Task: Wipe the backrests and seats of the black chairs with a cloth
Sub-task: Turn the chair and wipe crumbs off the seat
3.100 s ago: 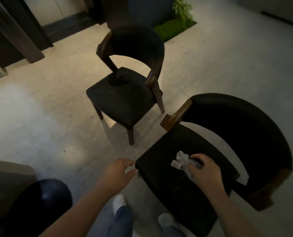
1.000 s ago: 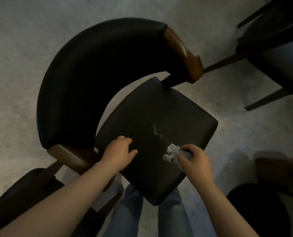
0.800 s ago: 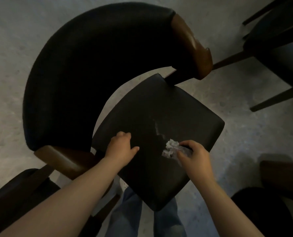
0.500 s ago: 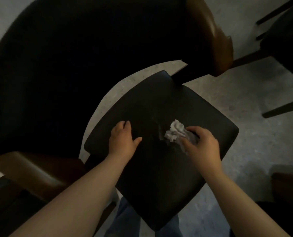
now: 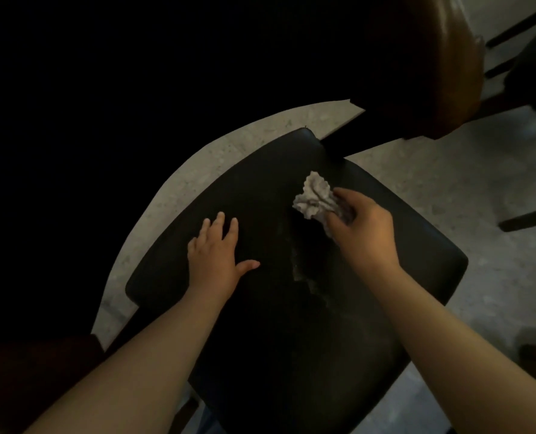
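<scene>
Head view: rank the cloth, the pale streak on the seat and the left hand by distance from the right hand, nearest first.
1. cloth: in the grip of the right hand, bunched past its fingertips.
2. pale streak: mid seat, just left of the right wrist.
3. left hand: flat on the seat's left part.

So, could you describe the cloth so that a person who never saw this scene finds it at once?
Start at the black seat that fills the middle of the picture. Toward its far side, the right hand grips a small crumpled cloth against it. It is the only pale, wrinkled thing there; the left hand, further left, lies flat and empty.
</scene>
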A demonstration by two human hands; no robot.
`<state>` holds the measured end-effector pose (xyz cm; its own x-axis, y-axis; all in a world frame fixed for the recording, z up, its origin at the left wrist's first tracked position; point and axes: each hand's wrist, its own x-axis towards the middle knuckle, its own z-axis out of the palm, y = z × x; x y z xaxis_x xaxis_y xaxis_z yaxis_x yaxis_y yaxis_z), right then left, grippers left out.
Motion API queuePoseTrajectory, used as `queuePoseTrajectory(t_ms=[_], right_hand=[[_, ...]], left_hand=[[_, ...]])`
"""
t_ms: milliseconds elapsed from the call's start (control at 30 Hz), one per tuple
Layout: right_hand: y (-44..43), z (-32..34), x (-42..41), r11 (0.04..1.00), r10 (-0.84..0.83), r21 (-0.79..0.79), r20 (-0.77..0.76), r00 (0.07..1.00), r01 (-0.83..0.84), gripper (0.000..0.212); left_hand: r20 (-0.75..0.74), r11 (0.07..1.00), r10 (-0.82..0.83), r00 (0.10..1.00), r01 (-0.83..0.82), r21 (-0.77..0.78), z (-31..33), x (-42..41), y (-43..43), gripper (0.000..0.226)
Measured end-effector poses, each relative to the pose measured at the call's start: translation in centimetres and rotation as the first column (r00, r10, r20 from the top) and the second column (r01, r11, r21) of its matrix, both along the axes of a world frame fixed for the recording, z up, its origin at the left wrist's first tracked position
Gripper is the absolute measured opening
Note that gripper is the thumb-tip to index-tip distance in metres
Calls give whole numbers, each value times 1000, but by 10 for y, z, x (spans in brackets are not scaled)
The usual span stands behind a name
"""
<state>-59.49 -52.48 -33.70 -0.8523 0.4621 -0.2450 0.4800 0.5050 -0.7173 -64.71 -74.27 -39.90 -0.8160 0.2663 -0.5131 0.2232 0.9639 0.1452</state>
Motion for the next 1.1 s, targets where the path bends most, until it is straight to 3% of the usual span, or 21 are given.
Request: queuePoseTrajectory(t_ms=[133, 267, 433, 533, 667, 867, 1100], right_hand=[[5, -15, -28, 999, 37, 8, -86, 996, -36, 48], [10, -35, -71, 982, 143, 145, -133, 981, -123, 42], [18, -59, -123, 953, 166, 277, -133, 977, -124, 37], [21, -80, -137, 931, 203, 319, -54, 978, -176, 33], [21, -87, -132, 900, 281, 345, 11, 960, -268, 30], [17, -66, -61, 836, 469, 304, 35, 882, -457, 31], [24, -77, -140, 881, 341, 384, -112, 934, -276, 26]], left_hand=[[-9, 1000, 21, 1000, -21, 13, -6, -1, 1, 96], [-20, 999, 35, 999, -34, 32, -10, 3, -2, 95], [-22, 998, 42, 999, -42, 38, -13, 3, -2, 94], [-26, 999, 46, 999, -45, 28, -14, 4, -1, 93], [-13, 997, 60, 998, -60, 39, -13, 4, 1, 93], [9, 998, 57, 998, -57, 14, -9, 3, 3, 93], [3, 998, 63, 998, -63, 16, -11, 3, 2, 94]])
